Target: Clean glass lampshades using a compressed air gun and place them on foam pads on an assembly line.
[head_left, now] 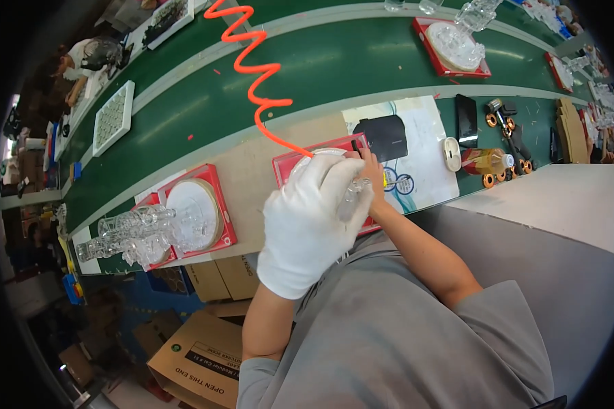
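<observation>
My left hand [305,221], in a white glove, has its fingers wrapped round a clear glass piece [354,199]. Beneath it lies a red square tray [285,166] with a round white disc, mostly covered by the glove. Bare, my right hand [371,178] is just right of the glass, fingers bent by the tray's right edge. A small dark tip [355,146] shows at those fingers; what they grip is largely hidden. An orange coiled hose [269,102] comes down from above and ends behind the glove.
Left, clear glassware [133,228] lies by a white disc [196,217] in a red tray [226,225]. Right are a black pad [382,136], a yellow-handled tool [389,178], a bottle [484,161] and a black phone-like slab [466,119]. Cardboard boxes [198,358] stand below. A person [92,58] works far left.
</observation>
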Demonstrator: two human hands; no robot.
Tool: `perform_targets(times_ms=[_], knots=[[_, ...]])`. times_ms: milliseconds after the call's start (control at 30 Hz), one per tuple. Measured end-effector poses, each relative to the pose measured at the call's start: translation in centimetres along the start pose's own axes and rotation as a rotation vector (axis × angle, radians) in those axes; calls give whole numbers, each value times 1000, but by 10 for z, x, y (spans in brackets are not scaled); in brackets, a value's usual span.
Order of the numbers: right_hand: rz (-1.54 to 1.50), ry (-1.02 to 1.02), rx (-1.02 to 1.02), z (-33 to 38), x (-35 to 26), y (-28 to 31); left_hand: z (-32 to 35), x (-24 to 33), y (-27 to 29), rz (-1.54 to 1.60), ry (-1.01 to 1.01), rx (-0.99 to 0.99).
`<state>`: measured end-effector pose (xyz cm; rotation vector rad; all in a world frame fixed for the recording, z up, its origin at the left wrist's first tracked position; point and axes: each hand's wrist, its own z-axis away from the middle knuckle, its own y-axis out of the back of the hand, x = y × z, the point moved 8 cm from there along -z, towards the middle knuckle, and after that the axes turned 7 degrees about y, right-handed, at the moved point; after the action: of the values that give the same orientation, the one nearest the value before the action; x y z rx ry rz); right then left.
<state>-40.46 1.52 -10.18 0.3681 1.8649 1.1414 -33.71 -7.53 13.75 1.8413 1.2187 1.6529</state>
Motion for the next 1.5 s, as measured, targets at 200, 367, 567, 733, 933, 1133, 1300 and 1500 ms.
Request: perform_targets(times_ms=[200,367,567,733,933,1133,1300,1500], knots=[[-56,-66,-3,-3,1,-5,18,-32,-5,622,100,317],[-83,-110,-79,-2,6,-9,19,-40,-17,693,190,289],[-69,-88,-53,-2,12,-12,15,-30,-13,729,154,305],[-90,-110,-32,-5,6,-12,13,-35,-6,699,105,305],[-425,-210,173,-28,34,50,-11,-16,15,324,-31,145],[-1018,-373,91,-16,13,91,-8,17,6,-260,-297,80],[-1254,-355,106,18,-14,100,25,20,25,284,-619,4],[-1259,-232,29,51,-30,88,78,-121,48,1007,94,385]])
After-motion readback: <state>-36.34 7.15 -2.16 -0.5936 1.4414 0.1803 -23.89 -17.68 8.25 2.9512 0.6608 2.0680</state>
